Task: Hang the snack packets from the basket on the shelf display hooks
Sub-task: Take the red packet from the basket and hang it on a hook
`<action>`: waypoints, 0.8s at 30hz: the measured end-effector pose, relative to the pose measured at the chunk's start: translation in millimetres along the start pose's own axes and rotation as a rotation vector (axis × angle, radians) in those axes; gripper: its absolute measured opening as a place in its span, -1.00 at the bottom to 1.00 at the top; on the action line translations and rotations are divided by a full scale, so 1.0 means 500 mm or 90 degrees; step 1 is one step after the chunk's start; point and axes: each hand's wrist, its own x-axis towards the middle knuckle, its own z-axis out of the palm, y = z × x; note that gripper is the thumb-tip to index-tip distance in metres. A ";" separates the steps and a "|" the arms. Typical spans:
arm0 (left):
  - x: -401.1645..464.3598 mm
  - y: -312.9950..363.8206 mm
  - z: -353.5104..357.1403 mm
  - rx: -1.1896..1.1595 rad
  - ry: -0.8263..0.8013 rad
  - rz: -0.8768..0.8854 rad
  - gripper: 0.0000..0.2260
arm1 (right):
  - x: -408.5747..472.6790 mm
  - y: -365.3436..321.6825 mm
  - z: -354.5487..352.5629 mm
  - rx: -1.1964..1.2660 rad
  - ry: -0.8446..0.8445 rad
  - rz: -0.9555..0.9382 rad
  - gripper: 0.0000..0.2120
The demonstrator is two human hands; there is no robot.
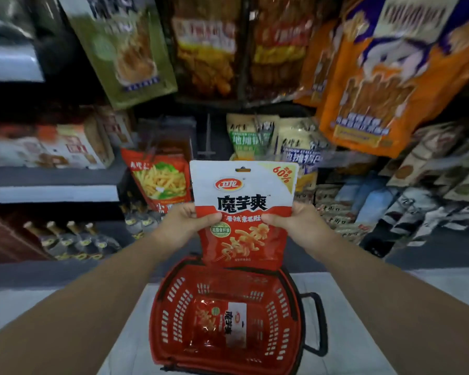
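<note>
Holding red-and-white snack packet (243, 212) upright, both hands, red basket (171, 301) below, hanging packets (363, 85) above

a red basket (228, 320) sits on a pale surface (349, 307) low in view, with one red and white snack packet (220, 324) lying flat inside it. on the grey shelf (52, 192) at left lie boxed snacks (65, 147), and dark bottles (73, 240) stand on the tier below.

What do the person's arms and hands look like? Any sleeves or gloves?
Both arms are bare up to the picture's edge: no sleeves show. The left hand and right hand wear no gloves. No rings, watch or bracelets show.
</note>
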 end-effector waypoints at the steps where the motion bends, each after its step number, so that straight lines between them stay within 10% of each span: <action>1: -0.019 0.066 -0.001 0.009 -0.001 0.011 -0.81 | -0.024 -0.060 -0.010 0.003 0.003 -0.013 -0.87; 12: -0.176 0.631 -0.021 0.052 -0.008 0.156 -0.85 | -0.228 -0.582 -0.091 0.016 0.077 -0.172 -0.92; 24: -0.197 0.843 0.004 0.124 -0.007 0.276 -0.78 | -0.295 -0.751 -0.131 0.033 0.192 -0.300 -0.91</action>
